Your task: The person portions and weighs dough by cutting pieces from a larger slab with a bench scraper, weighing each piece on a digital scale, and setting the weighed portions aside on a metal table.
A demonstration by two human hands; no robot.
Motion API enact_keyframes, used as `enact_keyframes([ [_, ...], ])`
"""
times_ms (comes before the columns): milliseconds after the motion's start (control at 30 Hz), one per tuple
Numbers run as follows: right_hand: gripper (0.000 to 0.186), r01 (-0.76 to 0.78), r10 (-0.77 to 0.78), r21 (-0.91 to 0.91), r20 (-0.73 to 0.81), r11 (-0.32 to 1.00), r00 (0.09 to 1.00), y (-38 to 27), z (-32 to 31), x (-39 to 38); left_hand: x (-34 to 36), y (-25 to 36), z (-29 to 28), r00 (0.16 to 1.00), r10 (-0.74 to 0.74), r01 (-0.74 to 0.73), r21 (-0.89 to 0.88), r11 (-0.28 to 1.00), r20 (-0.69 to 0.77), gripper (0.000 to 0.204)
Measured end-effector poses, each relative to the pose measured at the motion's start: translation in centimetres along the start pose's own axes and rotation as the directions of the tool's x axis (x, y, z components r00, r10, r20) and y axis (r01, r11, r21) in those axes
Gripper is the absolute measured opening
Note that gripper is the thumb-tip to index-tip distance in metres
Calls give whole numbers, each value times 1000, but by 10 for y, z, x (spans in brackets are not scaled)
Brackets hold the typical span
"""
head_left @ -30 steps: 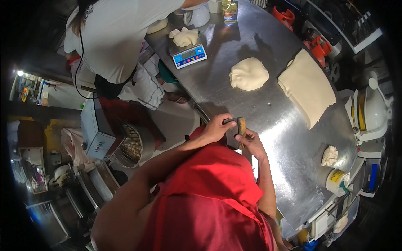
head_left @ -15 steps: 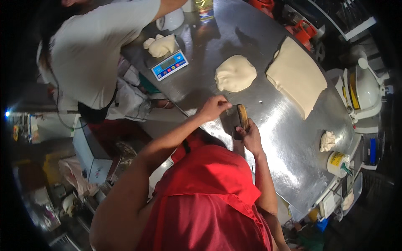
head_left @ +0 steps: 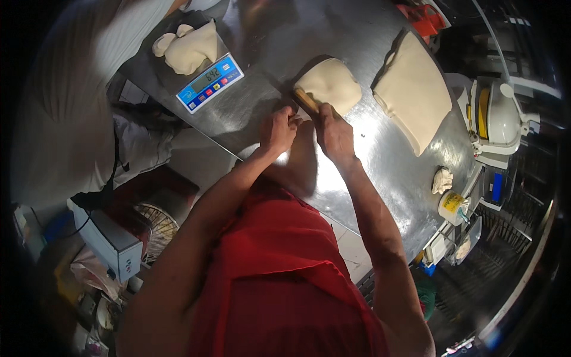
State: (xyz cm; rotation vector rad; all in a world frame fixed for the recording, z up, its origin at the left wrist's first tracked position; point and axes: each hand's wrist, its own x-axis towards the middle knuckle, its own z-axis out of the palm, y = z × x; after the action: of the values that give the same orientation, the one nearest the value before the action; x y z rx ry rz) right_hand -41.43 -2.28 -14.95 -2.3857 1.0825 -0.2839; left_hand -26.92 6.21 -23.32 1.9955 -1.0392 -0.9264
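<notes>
My right hand (head_left: 335,134) is closed on a dough scraper, whose wooden handle (head_left: 307,101) lies along the near-left edge of a round lump of dough (head_left: 333,86). The scraper's blade is mostly hidden. Just left of it, my left hand (head_left: 278,132) has its fingers curled together; whether anything is in them is hidden. A flat folded sheet of dough (head_left: 414,92) lies to the right of the lump. At the upper left, another piece of dough (head_left: 191,49) rests on a digital scale (head_left: 209,83) with a lit display.
All this is on a steel table (head_left: 256,71). A small scrap of dough (head_left: 442,180) and a white tub (head_left: 453,207) stand near its right edge. A white machine (head_left: 502,113) is beyond. Another person in a white shirt (head_left: 59,131) stands at the left.
My right hand has carried the scraper forward and left, from near the table edge to the round dough. My left hand stays beside it. The view has shifted, and the other person appears nearer.
</notes>
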Motion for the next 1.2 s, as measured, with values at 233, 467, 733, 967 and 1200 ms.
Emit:
enact_keyframes([
  [233,21,-7,37,-184,161,983,986,14,29,2,-20,-4,-11,994,80,-75,73,995,-76,14],
  [467,37,-79,97,-209,78,975,992,95,26,-93,-54,-31,-6,979,42,-18,121,993,-197,30],
  [733,33,-231,176,669,150,706,973,152,-3,-194,-139,-20,4,971,112,-61,235,970,-209,22],
  [967,25,-440,352,836,325,327,878,162,-7,-216,-113,27,-18,921,80,-126,-96,987,-382,23],
  [1200,19,-454,414,822,301,343,859,150,-10,-202,-5,5,-158,643,242,-252,99,963,-727,21],
])
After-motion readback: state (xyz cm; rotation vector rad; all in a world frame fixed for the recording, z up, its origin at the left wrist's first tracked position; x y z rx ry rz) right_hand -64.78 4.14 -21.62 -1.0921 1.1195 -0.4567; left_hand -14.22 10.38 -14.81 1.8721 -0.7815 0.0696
